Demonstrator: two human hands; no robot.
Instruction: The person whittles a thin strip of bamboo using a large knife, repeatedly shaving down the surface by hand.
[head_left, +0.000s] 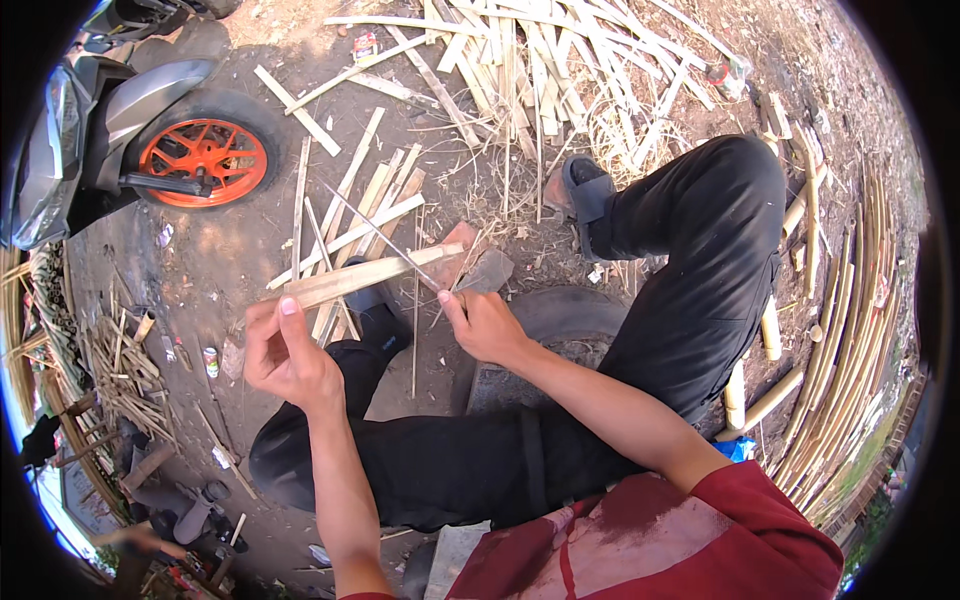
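My left hand (290, 355) pinches the near end of a flat, pale bamboo strip (350, 280) between thumb and fingers. The strip slants up to the right, its far end near a reddish brick (458, 250) on the ground. Closed around a long, thin knife (372, 225), my right hand (487, 325) hides the handle. The blade, seen nearly edge-on, points up and left and crosses the strip near its far part. Whether the edge bites into the bamboo, I cannot tell.
Split bamboo strips (520, 70) lie heaped at the far side, and several more beneath the held one. A motorcycle wheel (205, 160) with an orange rim stands far left. An old tire (570, 312) lies between my legs. Long bamboo poles (840, 350) line the right.
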